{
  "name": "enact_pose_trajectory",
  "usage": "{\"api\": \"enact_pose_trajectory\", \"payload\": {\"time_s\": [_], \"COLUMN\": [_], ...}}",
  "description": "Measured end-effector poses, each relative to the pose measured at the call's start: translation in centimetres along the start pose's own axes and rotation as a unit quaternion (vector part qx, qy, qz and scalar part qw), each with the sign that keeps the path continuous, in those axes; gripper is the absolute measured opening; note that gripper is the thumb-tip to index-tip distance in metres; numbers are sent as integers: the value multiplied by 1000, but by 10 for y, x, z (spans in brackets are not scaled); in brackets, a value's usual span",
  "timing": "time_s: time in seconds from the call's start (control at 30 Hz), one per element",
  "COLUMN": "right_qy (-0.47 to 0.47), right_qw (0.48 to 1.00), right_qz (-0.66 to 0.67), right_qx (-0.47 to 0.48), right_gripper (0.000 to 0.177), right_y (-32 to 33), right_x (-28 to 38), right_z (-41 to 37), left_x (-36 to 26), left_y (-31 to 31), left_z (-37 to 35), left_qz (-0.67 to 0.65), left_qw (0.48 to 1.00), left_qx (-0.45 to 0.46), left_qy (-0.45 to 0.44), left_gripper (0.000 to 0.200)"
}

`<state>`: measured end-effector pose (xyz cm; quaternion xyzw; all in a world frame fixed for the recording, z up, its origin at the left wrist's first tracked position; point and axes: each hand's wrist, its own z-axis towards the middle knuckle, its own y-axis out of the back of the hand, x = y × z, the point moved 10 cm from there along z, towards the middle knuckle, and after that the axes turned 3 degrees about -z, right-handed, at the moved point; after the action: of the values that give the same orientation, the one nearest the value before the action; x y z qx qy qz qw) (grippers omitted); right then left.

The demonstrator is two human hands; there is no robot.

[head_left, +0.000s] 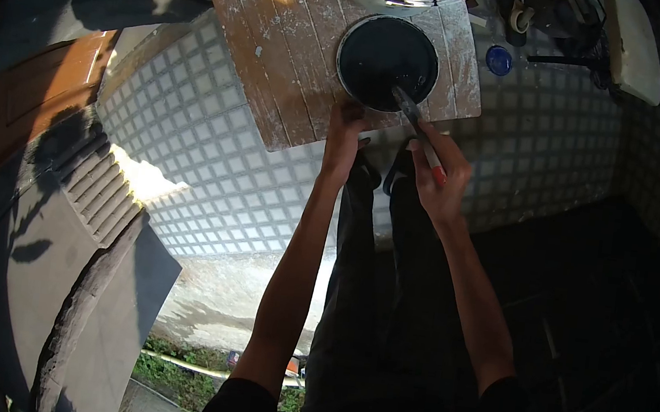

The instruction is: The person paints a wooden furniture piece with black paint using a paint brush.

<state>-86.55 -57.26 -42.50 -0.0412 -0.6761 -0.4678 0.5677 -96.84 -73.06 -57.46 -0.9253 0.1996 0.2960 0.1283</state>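
A round tub [345, 77] of dark liquid, with a pale rim, stands on a worn wooden board [297, 64]. My left hand [344, 138] is at its near side, fingers curled at the rim and partly in shadow. My right hand [441, 174] is closed around a long, slim tool [412, 116] with a greyish shaft and a red end. The tool slants over the tub's near rim, its far tip at the dark liquid. What kind of tip it has, I cannot tell.
Behind the tub is a larger bucket [406, 1] with a paint-smeared rim. A blue lid [498, 60] lies on the tiled floor [214, 152] right of the board. Dark clutter and a cream-coloured block [633, 49] sit at the upper right. My feet are just below the board.
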Motion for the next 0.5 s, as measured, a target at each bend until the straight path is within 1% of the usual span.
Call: {"api": "enact_pose_trajectory", "payload": {"time_s": [0.03, 0.07, 0.1, 0.2, 0.3, 0.4, 0.5], "right_qy": [-81, -161, -241, -281, -305, -319, -310], "right_qw": [993, 973, 939, 889, 858, 850, 847], "right_qz": [80, 160, 237, 332, 374, 383, 388], "right_qx": [-20, -40, -62, -144, -174, -169, -188], "right_gripper": [29, 26, 24, 23, 21, 21, 17], "right_y": [0, -3, -9, -13, -24, -34, -36], "right_x": [-15, -30, -45, -59, -70, -72, -62], "right_z": [2, 0, -5, -3, -13, -20, -20], "left_x": [0, 1, 1, 1, 1, 0, -3], "left_y": [0, 2, 4, 2, 4, 3, 2], "left_z": [1, 2, 2, 4, 5, 4, 4], "left_qz": [1, 3, 5, 2, -2, 6, 15], "left_qw": [1000, 1000, 1000, 1000, 1000, 1000, 1000], "left_qx": [2, 4, 2, 17, 15, 14, 15], "left_qy": [-5, -10, -5, 5, 19, 22, 10], "left_gripper": [45, 45, 45, 46, 45, 45, 50]}}
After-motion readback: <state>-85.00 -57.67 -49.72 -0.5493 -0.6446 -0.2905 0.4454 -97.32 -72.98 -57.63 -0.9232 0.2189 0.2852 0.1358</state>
